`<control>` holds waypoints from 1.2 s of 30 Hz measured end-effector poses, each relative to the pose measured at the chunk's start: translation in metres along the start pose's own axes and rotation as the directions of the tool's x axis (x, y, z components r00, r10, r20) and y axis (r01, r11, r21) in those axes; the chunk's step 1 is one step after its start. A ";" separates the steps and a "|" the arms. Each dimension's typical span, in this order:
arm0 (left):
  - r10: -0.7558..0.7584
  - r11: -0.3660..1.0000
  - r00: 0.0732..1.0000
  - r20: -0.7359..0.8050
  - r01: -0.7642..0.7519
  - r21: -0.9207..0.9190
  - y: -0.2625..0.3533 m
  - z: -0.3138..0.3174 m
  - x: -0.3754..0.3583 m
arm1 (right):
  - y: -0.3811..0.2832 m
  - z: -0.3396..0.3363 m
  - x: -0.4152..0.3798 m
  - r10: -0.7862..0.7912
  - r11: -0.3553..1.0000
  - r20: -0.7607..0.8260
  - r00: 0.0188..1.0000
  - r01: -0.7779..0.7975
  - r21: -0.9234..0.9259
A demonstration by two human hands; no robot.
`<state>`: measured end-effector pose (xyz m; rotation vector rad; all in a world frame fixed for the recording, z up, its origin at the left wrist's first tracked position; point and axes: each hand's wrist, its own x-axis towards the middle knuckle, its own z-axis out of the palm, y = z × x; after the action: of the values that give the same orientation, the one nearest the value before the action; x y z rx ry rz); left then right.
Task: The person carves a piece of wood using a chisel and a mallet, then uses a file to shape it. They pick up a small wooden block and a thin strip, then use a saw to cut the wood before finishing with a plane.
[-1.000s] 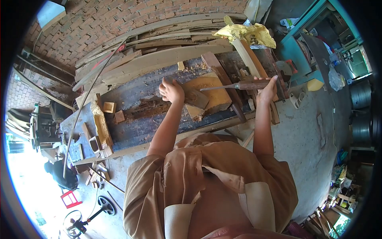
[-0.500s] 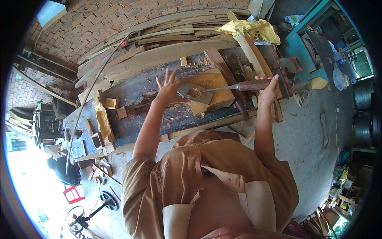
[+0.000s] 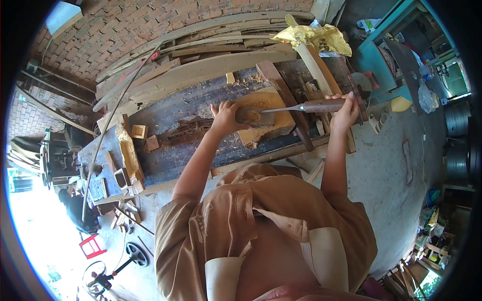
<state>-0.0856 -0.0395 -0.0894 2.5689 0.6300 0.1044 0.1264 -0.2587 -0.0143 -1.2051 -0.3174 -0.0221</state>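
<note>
My right hand (image 3: 344,113) is closed around the wooden handle of a chisel (image 3: 320,106). The chisel lies nearly level, its metal blade pointing left and its tip over a small wooden block (image 3: 261,117) with a hollow in its face. At the block's left end is my left hand (image 3: 227,119), its fingers curled against it; part of the block is hidden behind them. Beneath the block is a thick yellowish slab of wood (image 3: 285,119) with a rough front edge. The slab rests on a dark, worn workbench (image 3: 196,100).
Right of the slab, a reddish-brown wooden bar (image 3: 283,93) crosses the bench. Two small wooden pieces, a box-like one (image 3: 139,131) and a flat one (image 3: 152,142), lie on the left. Long planks (image 3: 201,65) are stacked behind. A yellow sack (image 3: 316,39) lies at the back right.
My left hand has moved right and its spread fingers have come together on the block. The block looks turned straighter. My right hand still holds the chisel, slightly further right.
</note>
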 end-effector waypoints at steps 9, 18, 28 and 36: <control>0.017 1.000 0.997 -0.073 -0.018 -0.007 -0.004 0.010 -0.003 | -0.023 0.018 -0.003 -0.101 0.981 0.206 0.973 0.132 -0.142; 0.024 1.000 0.986 -0.165 -0.026 -0.011 -0.004 0.015 -0.007 | -0.025 0.037 -0.005 -0.186 0.969 0.127 0.974 0.203 -0.140; 0.039 0.999 0.983 -0.180 -0.039 0.005 -0.007 0.018 -0.007 | -0.016 0.024 0.001 -0.128 0.989 0.007 0.992 0.128 -0.075; 0.041 0.999 0.980 -0.194 -0.040 0.007 -0.007 0.017 -0.008 | -0.015 0.032 0.002 -0.094 0.988 0.007 0.996 0.094 -0.125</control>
<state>-0.0921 -0.0456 -0.1073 2.5952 0.6493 0.3721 0.1183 -0.2348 0.0102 -1.3134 -0.3783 -0.1249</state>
